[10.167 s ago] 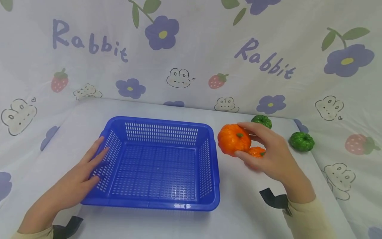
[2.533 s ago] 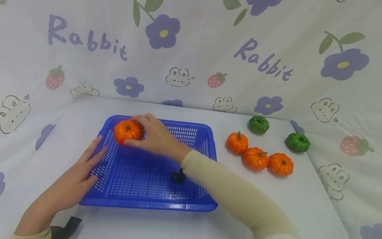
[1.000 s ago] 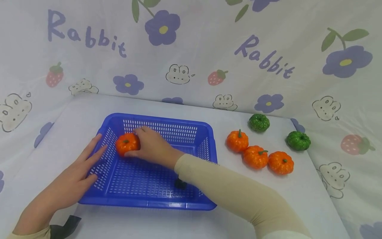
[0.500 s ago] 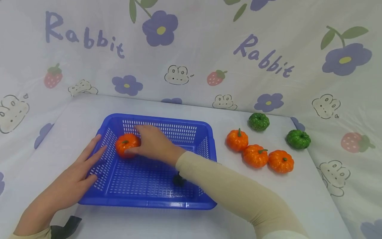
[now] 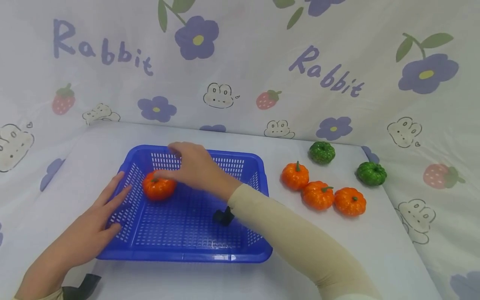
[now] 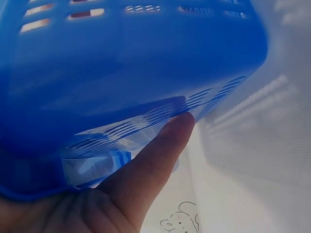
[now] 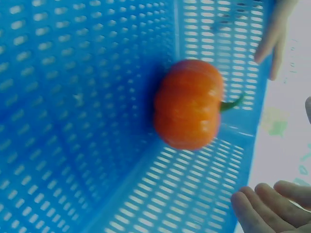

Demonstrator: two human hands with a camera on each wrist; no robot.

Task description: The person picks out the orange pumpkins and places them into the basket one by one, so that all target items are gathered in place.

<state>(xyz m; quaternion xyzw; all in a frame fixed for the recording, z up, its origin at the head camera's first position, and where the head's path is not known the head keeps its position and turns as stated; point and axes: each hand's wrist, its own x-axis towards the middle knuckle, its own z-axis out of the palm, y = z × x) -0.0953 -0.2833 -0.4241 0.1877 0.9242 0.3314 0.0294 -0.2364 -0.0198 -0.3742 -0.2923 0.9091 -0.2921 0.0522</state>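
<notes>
Head view shows that the right hand [image 5: 195, 166] has let go of the orange toy pumpkin [image 5: 159, 187]: half a second ago its fingers were around the pumpkin, and now they are relaxed and lifted a little above it, holding nothing. The pumpkin now rests by itself on the floor of the blue plastic basket [image 5: 195, 256], in the far left corner, close to the left wall; the right wrist view confirms it sits there alone [image 7: 189, 104]. So the placing of this pumpkin appears finished. The left hand [image 5: 88, 229] stays flat, fingers straight, pressed against the left wall of the basket. Three orange pumpkins [image 5: 318, 195] and two green ones [image 5: 321, 152] remain on the table, right of the basket.
</notes>
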